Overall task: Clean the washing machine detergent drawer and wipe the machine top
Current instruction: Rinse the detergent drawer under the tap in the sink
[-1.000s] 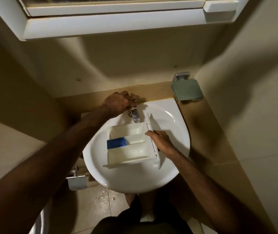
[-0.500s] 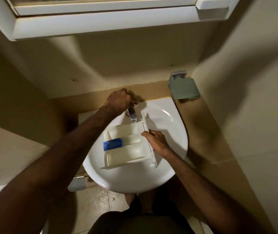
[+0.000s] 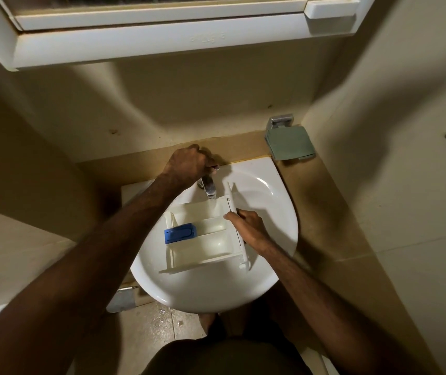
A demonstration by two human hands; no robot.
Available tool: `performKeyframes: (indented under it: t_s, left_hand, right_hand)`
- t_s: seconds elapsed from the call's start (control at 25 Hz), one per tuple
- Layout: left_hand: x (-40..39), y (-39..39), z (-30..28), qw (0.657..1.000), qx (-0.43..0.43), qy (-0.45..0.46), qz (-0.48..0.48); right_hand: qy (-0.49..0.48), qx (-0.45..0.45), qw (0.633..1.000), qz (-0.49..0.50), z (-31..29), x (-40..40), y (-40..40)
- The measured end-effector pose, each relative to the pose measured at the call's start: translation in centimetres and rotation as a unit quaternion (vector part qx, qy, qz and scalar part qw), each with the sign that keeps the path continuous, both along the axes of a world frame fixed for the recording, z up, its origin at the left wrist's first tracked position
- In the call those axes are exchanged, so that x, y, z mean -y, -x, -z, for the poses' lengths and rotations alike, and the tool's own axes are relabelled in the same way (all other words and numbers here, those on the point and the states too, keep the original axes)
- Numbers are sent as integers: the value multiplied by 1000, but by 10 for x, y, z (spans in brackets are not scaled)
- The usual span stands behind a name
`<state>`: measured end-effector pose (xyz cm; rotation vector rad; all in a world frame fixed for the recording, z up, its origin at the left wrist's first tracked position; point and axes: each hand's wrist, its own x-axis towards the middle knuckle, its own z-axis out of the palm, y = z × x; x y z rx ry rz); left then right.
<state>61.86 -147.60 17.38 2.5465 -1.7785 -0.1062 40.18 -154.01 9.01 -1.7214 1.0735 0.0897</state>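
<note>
The white detergent drawer [image 3: 205, 239] lies in the white corner sink [image 3: 268, 201], its compartments facing up. A blue insert [image 3: 180, 233] sits in its left middle compartment. My right hand [image 3: 249, 226] grips the drawer's front panel on the right side. My left hand [image 3: 189, 166] is closed on the handle of the chrome tap [image 3: 209, 188], whose spout points down over the drawer's far compartment. Whether water runs I cannot tell.
A green soap dish [image 3: 289, 143] on a chrome bracket hangs at the back right. A white cabinet [image 3: 162, 36] juts out overhead. Beige walls close in left and right. A toilet-roll holder [image 3: 123, 300] sits low left, above the wet floor tiles.
The view has drifted slightly; both hands keep their grips, the left hand shifting a little on the tap handle. The drawer stays in the sink.
</note>
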Motion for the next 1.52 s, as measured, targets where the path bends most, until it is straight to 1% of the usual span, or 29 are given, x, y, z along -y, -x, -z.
performKeyframes:
  t_s: [0.04, 0.08, 0.12, 0.16, 0.2, 0.24, 0.28, 0.32, 0.36, 0.4, 0.44, 0.52, 0.6, 0.68, 0.76, 0.8, 0.88, 0.96, 1.04, 1.16, 1.24, 1.32, 1.4, 1.44, 1.48, 1.52]
  left_hand:
    - [-4, 1, 3, 999, -11, 26, -15]
    - [-11, 6, 7, 995, -27, 80, -45]
    - [-22, 13, 15, 982, -54, 151, -102]
    - [-36, 27, 26, 958, -86, 215, -168]
    - [-51, 43, 41, 938, -110, 240, -224]
    - [-65, 60, 57, 934, -131, 220, -250]
    - [-77, 77, 71, 945, -145, 164, -244]
    - [-85, 91, 85, 962, -152, 100, -204]
    - [-90, 98, 98, 974, -155, 59, -152]
    - [-90, 99, 106, 979, -157, 43, -122]
    - [-88, 97, 109, 977, -172, 39, -120]
    - [-79, 92, 109, 972, -208, 37, -106]
    - [-71, 94, 107, 972, -216, 63, -72]
    - [-68, 92, 112, 981, -169, 76, -52]
    - [-68, 91, 114, 989, -123, 59, -56]
    - [-69, 92, 113, 989, -120, 59, -64]
    - [-67, 90, 111, 982, -146, 90, -77]
    - [-64, 88, 108, 978, -156, 117, -69]
    - [-64, 86, 110, 984, -127, 121, -41]
    - [-70, 79, 114, 992, -82, 91, -13]
    - [-72, 77, 114, 992, -102, 59, -40]
    - [-69, 79, 114, 979, -175, 54, -85]
    - [-67, 80, 111, 946, -275, 90, -145]
    - [-70, 80, 108, 927, -311, 118, -175]
    - [-73, 77, 106, 924, -294, 153, -191]
    - [-75, 73, 105, 941, -219, 181, -184]
  right_hand:
    - [0, 1, 1000, 0, 0, 0, 1]
    - [-1, 2, 1000, 1, 1, 0, 2]
    - [-4, 2, 1000, 2, 2, 0, 2]
    - [-6, 2, 1000, 2, 4, 1, 3]
    - [-3, 2, 1000, 3, 5, 1, 3]
    - [5, 3, 1000, 4, 6, 1, 3]
    - [16, 1, 1000, 5, 7, 0, 3]
    - [25, -1, 1000, 7, 8, -1, 2]
    - [32, -4, 999, 8, 9, -4, 3]
    - [41, -3, 999, 9, 10, -8, 3]
    - [51, -1, 999, 10, 11, -12, 5]
    - [65, 1, 998, 19, 14, -20, 6]
    - [64, 13, 997, 50, 17, -26, 6]
    - [62, 28, 995, 77, 20, -31, 6]
    - [62, 41, 993, 89, 22, -35, 8]
    - [63, 48, 992, 94, 23, -36, 9]
    - [59, 60, 991, 106, 25, -38, 9]
    - [41, 70, 989, 122, 28, -39, 7]
    - [36, 74, 988, 129, 30, -41, 6]
    - [44, 72, 990, 115, 29, -39, 6]
    - [52, 64, 991, 107, 28, -35, 7]
    - [53, 46, 993, 100, 24, -31, 7]
    - [44, 25, 995, 88, 18, -26, 5]
    - [43, 15, 996, 79, 16, -24, 5]
    - [45, 6, 997, 69, 13, -21, 5]
    - [48, -1, 997, 58, 12, -17, 5]
